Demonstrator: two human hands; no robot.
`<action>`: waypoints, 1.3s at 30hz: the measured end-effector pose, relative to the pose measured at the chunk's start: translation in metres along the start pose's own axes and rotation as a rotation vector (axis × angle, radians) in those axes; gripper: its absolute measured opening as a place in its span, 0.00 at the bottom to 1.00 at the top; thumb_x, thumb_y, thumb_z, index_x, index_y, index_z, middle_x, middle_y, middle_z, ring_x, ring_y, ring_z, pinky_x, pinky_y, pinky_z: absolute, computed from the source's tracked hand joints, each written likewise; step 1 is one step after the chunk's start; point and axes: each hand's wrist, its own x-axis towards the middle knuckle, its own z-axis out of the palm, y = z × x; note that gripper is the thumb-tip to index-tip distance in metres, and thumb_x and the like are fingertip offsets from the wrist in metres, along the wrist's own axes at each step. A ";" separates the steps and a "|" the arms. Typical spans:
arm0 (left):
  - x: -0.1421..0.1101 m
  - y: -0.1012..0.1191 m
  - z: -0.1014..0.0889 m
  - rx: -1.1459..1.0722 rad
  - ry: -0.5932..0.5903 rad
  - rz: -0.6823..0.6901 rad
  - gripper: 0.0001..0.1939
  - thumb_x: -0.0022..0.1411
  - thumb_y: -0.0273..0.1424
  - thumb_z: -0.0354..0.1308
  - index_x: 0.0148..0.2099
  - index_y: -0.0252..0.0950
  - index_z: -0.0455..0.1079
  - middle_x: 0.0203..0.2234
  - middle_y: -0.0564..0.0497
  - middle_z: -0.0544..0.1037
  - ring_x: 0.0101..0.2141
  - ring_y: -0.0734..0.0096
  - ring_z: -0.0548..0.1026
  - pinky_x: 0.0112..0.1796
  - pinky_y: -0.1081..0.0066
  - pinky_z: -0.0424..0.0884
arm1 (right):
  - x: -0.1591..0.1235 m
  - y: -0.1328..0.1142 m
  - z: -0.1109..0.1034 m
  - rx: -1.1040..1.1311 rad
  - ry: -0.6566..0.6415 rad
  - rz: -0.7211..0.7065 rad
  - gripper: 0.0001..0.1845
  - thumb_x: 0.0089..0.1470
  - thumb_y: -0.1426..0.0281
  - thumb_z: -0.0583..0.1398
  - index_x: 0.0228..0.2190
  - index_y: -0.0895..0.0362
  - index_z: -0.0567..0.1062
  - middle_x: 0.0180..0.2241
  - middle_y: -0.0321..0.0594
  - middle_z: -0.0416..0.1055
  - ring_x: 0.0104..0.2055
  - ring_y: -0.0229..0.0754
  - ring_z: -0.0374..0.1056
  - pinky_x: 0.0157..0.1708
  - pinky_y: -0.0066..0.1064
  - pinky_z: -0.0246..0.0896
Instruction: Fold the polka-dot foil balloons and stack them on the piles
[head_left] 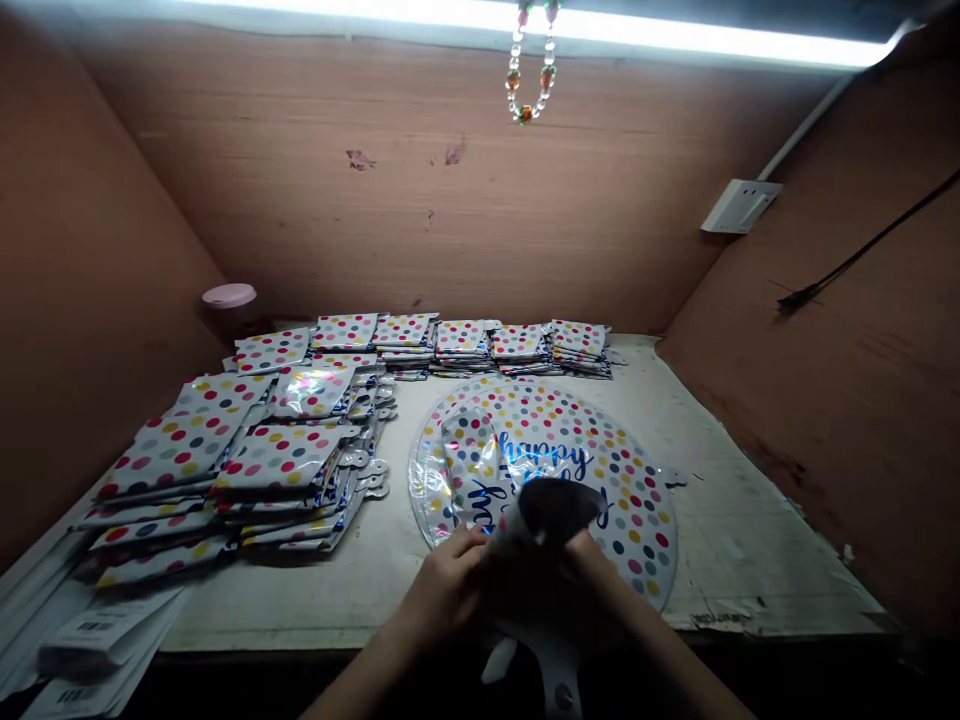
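A round foil balloon (pixel 630 500) lies flat on the pale work surface (pixel 750 570), printed with multicoloured polka dots and blue "happy" lettering. Its near side is folded up and over the middle, and a glossy fold (pixel 469 465) lies on the face. My left hand (pixel 446 585) grips the near edge of the foil at the lower left. My right hand (pixel 592 565) grips the same balloon a little further right. Between my hands, the foil bunches into a dark, reflective fold (pixel 555 510). Part of the balloon's lettering is hidden by the folds.
Several stacks of folded polka-dot balloons (pixel 277 460) fill the table's left and back. Printed paper labels (pixel 97 640) lie at the lower left. Brown panels enclose the table, with a pink-lidded jar (pixel 229 300) in the back corner. A bead string (pixel 529 65) hangs above.
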 end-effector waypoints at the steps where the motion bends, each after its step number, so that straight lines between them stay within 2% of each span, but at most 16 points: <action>1: 0.000 0.003 0.002 -0.071 0.039 -0.078 0.16 0.60 0.26 0.47 0.47 0.38 0.70 0.45 0.45 0.76 0.49 0.61 0.73 0.53 0.60 0.68 | 0.009 -0.004 -0.001 -0.015 -0.002 0.018 0.15 0.56 0.62 0.55 0.26 0.55 0.77 0.28 0.41 0.76 0.33 0.46 0.72 0.36 0.36 0.68; 3: 0.000 0.008 0.008 -0.207 0.152 -0.270 0.14 0.64 0.28 0.45 0.47 0.39 0.70 0.40 0.46 0.78 0.45 0.62 0.75 0.49 0.61 0.71 | 0.028 -0.015 0.001 -0.136 -0.048 0.110 0.20 0.61 0.61 0.49 0.28 0.55 0.76 0.29 0.41 0.76 0.32 0.44 0.71 0.34 0.33 0.65; 6: -0.001 0.012 0.017 -0.360 0.313 -0.550 0.20 0.67 0.34 0.47 0.59 0.36 0.59 0.35 0.47 0.78 0.39 0.64 0.77 0.40 0.66 0.74 | 0.057 -0.033 0.012 -0.387 -0.095 0.361 0.23 0.63 0.58 0.46 0.32 0.56 0.76 0.32 0.42 0.77 0.35 0.44 0.72 0.35 0.30 0.63; 9: 0.002 0.016 0.020 -0.348 0.424 -0.636 0.31 0.67 0.37 0.47 0.67 0.35 0.42 0.35 0.48 0.77 0.35 0.65 0.77 0.36 0.68 0.73 | 0.081 -0.044 0.025 -0.516 -0.095 0.490 0.26 0.62 0.56 0.48 0.33 0.59 0.78 0.34 0.51 0.77 0.38 0.52 0.73 0.37 0.36 0.63; 12: 0.009 0.016 0.019 -0.140 0.457 -0.674 0.31 0.68 0.35 0.46 0.68 0.34 0.39 0.30 0.52 0.73 0.28 0.68 0.75 0.32 0.69 0.72 | 0.094 -0.047 0.031 -0.585 -0.102 0.577 0.27 0.63 0.57 0.47 0.35 0.61 0.78 0.36 0.54 0.76 0.41 0.55 0.73 0.38 0.39 0.63; 14: 0.013 0.015 0.020 0.013 0.422 -0.689 0.29 0.67 0.31 0.45 0.67 0.34 0.41 0.30 0.51 0.73 0.29 0.66 0.75 0.31 0.69 0.71 | 0.097 -0.049 0.031 -0.612 -0.103 0.619 0.28 0.64 0.57 0.46 0.36 0.61 0.78 0.37 0.54 0.76 0.41 0.54 0.73 0.37 0.38 0.63; 16: 0.017 0.014 0.023 0.165 0.387 -0.671 0.28 0.67 0.27 0.45 0.66 0.34 0.42 0.37 0.45 0.74 0.36 0.63 0.76 0.34 0.67 0.72 | 0.098 -0.050 0.031 -0.638 -0.102 0.651 0.28 0.64 0.57 0.45 0.37 0.62 0.78 0.38 0.54 0.76 0.42 0.54 0.73 0.37 0.37 0.64; 19: 0.027 0.012 0.023 0.445 0.345 -0.627 0.31 0.62 0.19 0.46 0.66 0.36 0.47 0.51 0.38 0.68 0.46 0.58 0.73 0.42 0.62 0.72 | 0.099 -0.053 0.032 -0.667 -0.107 0.662 0.28 0.65 0.58 0.45 0.37 0.63 0.78 0.38 0.54 0.76 0.42 0.53 0.73 0.37 0.36 0.64; 21: 0.038 0.007 0.015 0.571 0.235 -0.548 0.30 0.60 0.17 0.48 0.63 0.38 0.55 0.54 0.40 0.66 0.51 0.58 0.70 0.49 0.58 0.68 | 0.103 -0.055 0.032 -0.674 -0.119 0.651 0.27 0.65 0.59 0.45 0.37 0.63 0.78 0.39 0.54 0.76 0.42 0.51 0.73 0.37 0.35 0.64; 24: 0.056 -0.014 -0.002 0.585 0.006 -0.402 0.22 0.62 0.23 0.51 0.58 0.37 0.64 0.56 0.43 0.67 0.57 0.57 0.63 0.59 0.55 0.55 | 0.108 -0.060 0.031 -0.675 -0.131 0.642 0.26 0.65 0.59 0.45 0.38 0.63 0.77 0.39 0.55 0.76 0.43 0.51 0.73 0.39 0.36 0.65; 27: 0.062 -0.041 -0.009 0.572 -0.083 -0.397 0.26 0.64 0.37 0.51 0.63 0.37 0.58 0.63 0.41 0.56 0.63 0.51 0.53 0.60 0.48 0.48 | 0.094 -0.066 0.025 -0.668 -0.117 0.649 0.26 0.65 0.59 0.44 0.44 0.63 0.74 0.40 0.56 0.75 0.43 0.53 0.72 0.39 0.39 0.65; 30: 0.058 -0.058 -0.005 0.574 -0.114 -0.403 0.33 0.64 0.45 0.48 0.67 0.38 0.50 0.66 0.40 0.46 0.65 0.48 0.44 0.60 0.46 0.44 | 0.057 -0.063 0.017 -0.677 -0.087 0.448 0.27 0.61 0.60 0.51 0.59 0.58 0.60 0.52 0.53 0.69 0.52 0.52 0.67 0.47 0.41 0.63; 32: 0.058 -0.060 -0.002 0.576 -0.118 -0.397 0.34 0.64 0.47 0.47 0.67 0.37 0.49 0.66 0.39 0.44 0.65 0.48 0.42 0.60 0.46 0.42 | 0.032 -0.052 0.015 -0.747 -0.071 0.125 0.36 0.55 0.67 0.57 0.62 0.52 0.53 0.61 0.49 0.57 0.61 0.53 0.56 0.55 0.47 0.56; 34: 0.059 -0.055 -0.003 0.585 -0.100 -0.399 0.35 0.64 0.47 0.47 0.67 0.34 0.49 0.66 0.38 0.44 0.65 0.47 0.41 0.60 0.45 0.40 | 0.019 -0.038 0.017 -0.835 -0.046 -0.171 0.37 0.51 0.74 0.57 0.62 0.53 0.56 0.64 0.47 0.50 0.65 0.56 0.47 0.60 0.52 0.48; 36: 0.057 -0.045 -0.009 0.577 -0.087 -0.353 0.32 0.66 0.44 0.45 0.66 0.33 0.51 0.66 0.39 0.45 0.65 0.49 0.41 0.61 0.45 0.37 | 0.018 -0.025 0.021 -0.893 -0.017 -0.352 0.32 0.51 0.79 0.53 0.59 0.60 0.61 0.63 0.50 0.53 0.66 0.54 0.45 0.61 0.51 0.48; 39: 0.039 -0.027 -0.023 0.453 -0.215 -0.127 0.32 0.66 0.45 0.45 0.67 0.36 0.49 0.66 0.43 0.48 0.65 0.53 0.43 0.61 0.46 0.38 | 0.021 -0.017 0.028 -0.894 0.012 -0.521 0.29 0.52 0.85 0.48 0.56 0.68 0.64 0.58 0.52 0.62 0.66 0.50 0.46 0.60 0.46 0.53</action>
